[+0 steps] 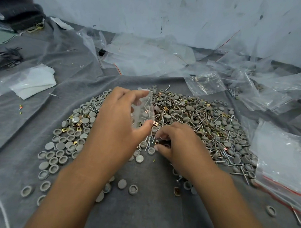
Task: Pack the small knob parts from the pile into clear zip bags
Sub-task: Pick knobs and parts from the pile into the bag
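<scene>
knob caps grey | clips gold | cloth grey | zip strips red

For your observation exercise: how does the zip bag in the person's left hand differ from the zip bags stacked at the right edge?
The held bag is upright, open and holds screws; the stacked bags lie flat and look empty. The left hand grips one; nothing touches the stack. Both are clear plastic.

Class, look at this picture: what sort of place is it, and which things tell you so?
Probably a small hand-packing workspace: a pile of grey caps, screws and clips on a grey cloth, and heaps of clear zip bags behind.
</scene>
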Available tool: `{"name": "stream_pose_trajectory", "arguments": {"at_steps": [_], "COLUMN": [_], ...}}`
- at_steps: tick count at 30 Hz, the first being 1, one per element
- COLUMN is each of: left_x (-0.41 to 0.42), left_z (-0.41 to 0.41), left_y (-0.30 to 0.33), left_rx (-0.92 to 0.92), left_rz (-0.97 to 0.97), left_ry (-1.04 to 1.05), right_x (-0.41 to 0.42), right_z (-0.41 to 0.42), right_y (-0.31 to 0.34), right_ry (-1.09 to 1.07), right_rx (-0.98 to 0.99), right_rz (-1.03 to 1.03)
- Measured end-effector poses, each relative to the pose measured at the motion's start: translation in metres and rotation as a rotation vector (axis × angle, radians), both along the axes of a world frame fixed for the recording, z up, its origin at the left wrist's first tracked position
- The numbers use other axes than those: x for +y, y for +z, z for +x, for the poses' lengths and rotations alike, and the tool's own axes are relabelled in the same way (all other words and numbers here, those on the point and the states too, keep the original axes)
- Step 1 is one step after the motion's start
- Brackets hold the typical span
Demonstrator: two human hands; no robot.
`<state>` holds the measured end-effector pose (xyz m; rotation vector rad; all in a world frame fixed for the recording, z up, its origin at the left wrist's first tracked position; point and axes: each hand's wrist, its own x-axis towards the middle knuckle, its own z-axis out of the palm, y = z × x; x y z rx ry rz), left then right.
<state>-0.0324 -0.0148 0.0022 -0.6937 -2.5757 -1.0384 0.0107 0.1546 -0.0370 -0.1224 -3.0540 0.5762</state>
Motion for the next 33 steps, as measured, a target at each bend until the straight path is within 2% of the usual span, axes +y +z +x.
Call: {"name": "stream_pose_trajectory", "arguments": {"at_steps": [5, 12, 15, 17, 20, 24, 33], "left_x": [-0.003, -0.007, -0.009, -0.009, -0.008, -0.008, -0.01], "left_z": [-0.001, -0.002, -0.004, -0.005, -0.004, -0.005, -0.005], "left_y": [0.001, 0.004, 0.005, 0.006, 0.006, 0.005, 0.005], "left_rx": [-0.002, -0.014, -0.021, -0.019, -0.018, -0.007, 0.006], "left_rz": [0.016, 0.049, 0.062, 0.069, 0.064, 0.065, 0.077], "left_ry": [0.008, 0.002, 0.005, 0.009, 0.012, 0.014, 0.008], "right_x": [-0.008, -0.005, 0.002, -0.006, -0.027, -0.036, -0.036], "right_z": [0.002, 0.006, 0.005, 0.002, -0.002, -0.005, -0.005], "right_y": [-0.004, -0.003, -0.002, -0.001, -0.004, -0.009, -0.01], "right_ry": [-0.035, -0.065, -0.073, -0.001, 0.155, 0.248, 0.251], "right_rx": [0.125, 0.099, 0.15, 0.195, 0.169, 0.172, 0.132], "right_rz": [0.062, 0.073, -0.123, -0.236, -0.293, -0.202, -0.044]}}
